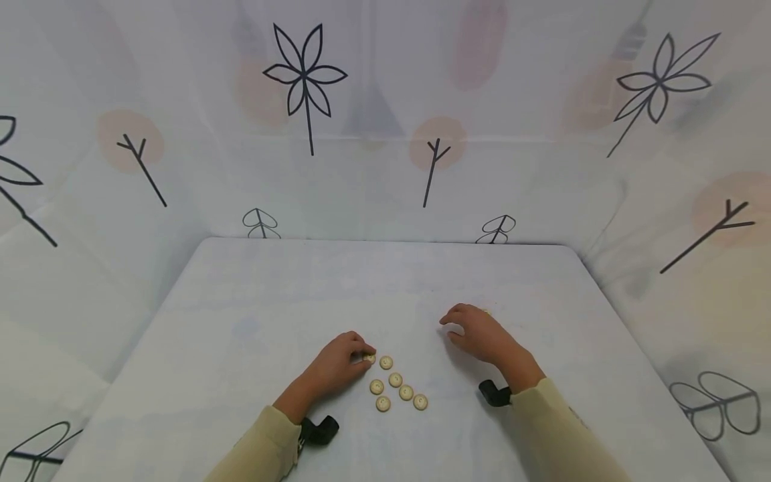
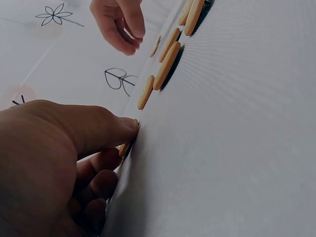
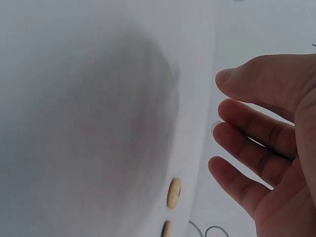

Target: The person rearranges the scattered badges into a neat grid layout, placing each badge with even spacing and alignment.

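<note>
Pale yellow, one button [image 1: 370,359] is pinched by the left hand [image 1: 336,363]; the right hand [image 1: 483,336] (loose and empty) is held above the white table [image 1: 337,288].

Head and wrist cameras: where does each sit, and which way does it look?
Head: worn there, looking forward and down at buttons and table; sleeves, left grip, right grip show.
Left wrist: on that wrist, looking along the table; left grip pinches one button, right grip beyond.
Right wrist: on that wrist, looking past right grip; table and buttons show.
Head and left wrist share both grips.
</note>
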Motion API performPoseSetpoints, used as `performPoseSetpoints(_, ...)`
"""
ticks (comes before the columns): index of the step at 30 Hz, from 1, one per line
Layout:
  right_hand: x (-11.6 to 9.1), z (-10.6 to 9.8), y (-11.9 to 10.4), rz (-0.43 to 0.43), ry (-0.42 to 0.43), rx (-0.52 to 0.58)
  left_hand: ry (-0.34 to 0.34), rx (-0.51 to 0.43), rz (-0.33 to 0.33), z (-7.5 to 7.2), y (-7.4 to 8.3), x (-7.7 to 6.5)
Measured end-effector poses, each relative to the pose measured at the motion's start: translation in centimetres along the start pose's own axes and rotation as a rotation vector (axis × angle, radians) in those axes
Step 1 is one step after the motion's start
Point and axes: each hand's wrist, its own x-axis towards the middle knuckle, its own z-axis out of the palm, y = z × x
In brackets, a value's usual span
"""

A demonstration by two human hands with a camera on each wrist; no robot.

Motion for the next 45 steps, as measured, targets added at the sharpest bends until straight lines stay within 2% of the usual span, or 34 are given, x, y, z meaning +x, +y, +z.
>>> performPoseSetpoints(6,-0.5,0.8,-1.3,0.021,-0.023,0.047,-0.003,0.006,-0.003,0.2,-0.2,0.0)
performPoseSetpoints(15,-1.6,1.2,-3.2,0.008,-0.046,0.061,0.006,0.015,0.016,0.3,-0.4,0.2)
performPoseSetpoints(22,-2.4,1.9,-4.1,-0.031,-0.086,0.104,0.008,0.01,0.016,0.2,-0.4,0.2)
performPoseSetpoints(33,-3.1,2.9,-4.8,-0.141,-0.132,0.082,0.014,0.014,0.026,0.4,-0.6,0.3)
performPoseSetpoints(45,-3.9,3.1,-5.1,-0.215,-0.194,0.153,0.005,0.023,0.024,0.3,-0.6,0.3)
